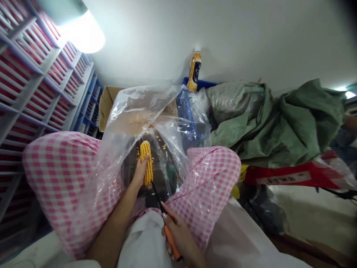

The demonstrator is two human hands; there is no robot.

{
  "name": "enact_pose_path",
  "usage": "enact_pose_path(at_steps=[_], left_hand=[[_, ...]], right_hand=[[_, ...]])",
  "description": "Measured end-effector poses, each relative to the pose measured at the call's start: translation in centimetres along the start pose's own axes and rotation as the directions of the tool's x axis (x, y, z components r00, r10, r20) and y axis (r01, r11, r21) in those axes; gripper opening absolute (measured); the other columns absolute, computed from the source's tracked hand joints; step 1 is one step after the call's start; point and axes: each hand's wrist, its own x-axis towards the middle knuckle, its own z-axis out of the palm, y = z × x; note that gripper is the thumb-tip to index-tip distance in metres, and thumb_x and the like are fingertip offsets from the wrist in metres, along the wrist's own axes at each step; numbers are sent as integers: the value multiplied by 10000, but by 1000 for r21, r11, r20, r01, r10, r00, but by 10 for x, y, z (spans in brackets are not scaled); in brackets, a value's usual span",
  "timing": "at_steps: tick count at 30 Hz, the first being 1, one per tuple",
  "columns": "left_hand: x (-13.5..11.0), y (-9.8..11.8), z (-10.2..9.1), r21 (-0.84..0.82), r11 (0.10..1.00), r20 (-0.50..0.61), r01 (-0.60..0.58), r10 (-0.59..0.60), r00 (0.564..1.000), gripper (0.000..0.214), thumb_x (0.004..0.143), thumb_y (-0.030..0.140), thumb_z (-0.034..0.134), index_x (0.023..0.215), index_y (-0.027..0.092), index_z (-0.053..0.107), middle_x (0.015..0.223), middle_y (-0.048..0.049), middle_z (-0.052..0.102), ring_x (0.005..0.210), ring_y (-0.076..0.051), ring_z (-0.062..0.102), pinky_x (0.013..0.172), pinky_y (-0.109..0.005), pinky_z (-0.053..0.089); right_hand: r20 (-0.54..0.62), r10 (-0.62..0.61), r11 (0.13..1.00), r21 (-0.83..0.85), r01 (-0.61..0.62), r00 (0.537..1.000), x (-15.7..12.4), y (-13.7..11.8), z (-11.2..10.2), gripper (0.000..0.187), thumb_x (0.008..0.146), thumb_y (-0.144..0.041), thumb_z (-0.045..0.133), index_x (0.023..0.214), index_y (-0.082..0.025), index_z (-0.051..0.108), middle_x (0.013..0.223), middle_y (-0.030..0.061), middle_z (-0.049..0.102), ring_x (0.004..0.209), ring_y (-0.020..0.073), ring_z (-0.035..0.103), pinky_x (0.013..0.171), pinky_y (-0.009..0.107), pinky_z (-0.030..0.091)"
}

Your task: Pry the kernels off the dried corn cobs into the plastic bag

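Note:
An ear of dried yellow corn [146,163] stands nearly upright in my left hand [141,169], whose fingers wrap round its left side. My right hand [175,227] grips the orange handle of a screwdriver-like tool [170,241]. Its thin black shaft points up and left, with the tip at the bottom end of the ear. Beneath the corn, a clear plastic sheet [111,149] drapes over my lap, and loose kernels [164,146] lie scattered there. Whether the tip has gone into the ear I cannot tell.
A cardboard box [105,104] is behind the plastic. Slatted crates [36,74] stack up on the left. A yellow drink bottle [194,70] stands at a blue bin [206,84] by the wall. A green tarp [292,123] covers sacks on the right.

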Motion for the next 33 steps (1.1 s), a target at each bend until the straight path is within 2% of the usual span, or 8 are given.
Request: enact_pose_path(at_steps=[5,8,11,15,19,23,26,33], left_hand=[[0,0,0,-31,999,0,18,-18,1000,286,827,463,563,902,197,492,584,25,575,394,-132,556,379,-228,428],[1,-1,0,-49,999,-5,18,-18,1000,322,804,484,589,906,193,495,574,29,567,392,-130,553,386,-230,435],[2,-2,-1,-39,999,-13,0,-1,1000,331,794,483,607,909,196,489,581,31,568,399,-128,556,394,-229,442],[3,-3,-2,-16,1000,-21,-2,2,1000,277,833,446,571,914,199,473,600,31,577,401,-122,556,402,-233,455],[2,-1,-1,-23,1000,-12,11,-11,1000,276,836,443,565,916,192,485,586,37,568,392,-121,549,398,-229,446],[-1,1,2,-109,992,8,61,-61,998,360,830,522,541,927,176,527,573,23,575,399,-127,554,385,-221,429],[-3,4,3,-177,975,27,137,-134,991,530,854,634,392,933,147,585,558,-7,585,407,-140,563,381,-236,437],[-2,9,4,-365,904,109,224,-198,974,518,894,574,369,907,123,625,593,-41,636,460,-145,601,471,-263,526]], right_hand=[[-25,9,1000,-25,-9,1000,-1,1,4,589,905,-425,448,1450,-224,349,578,-51,537,332,66,421,345,169,361],[-120,-216,932,-320,168,969,-4,1,9,484,903,-341,465,1368,-208,495,878,70,692,716,156,659,660,271,520],[-120,-326,867,-434,246,938,-5,-1,11,456,904,-288,455,1345,-199,526,1056,103,684,931,198,648,805,301,496],[-19,-10,996,-85,8,1000,-2,-8,3,546,916,-365,441,1441,-232,373,595,-29,571,391,88,472,387,181,386],[129,89,977,182,-111,988,-1,-8,-6,631,897,-453,463,1470,-272,274,552,-77,490,312,53,339,313,146,288],[-32,-51,983,-175,44,998,3,4,-7,543,900,-374,475,1415,-220,406,807,36,659,588,128,606,580,255,502],[-120,-265,831,-532,163,957,4,12,-5,457,883,-261,486,1318,-128,530,1202,142,622,1084,239,593,956,350,420],[-106,-266,760,-634,141,958,-9,5,-2,455,937,-262,342,1343,-126,496,1264,136,602,1170,262,558,991,379,388]])
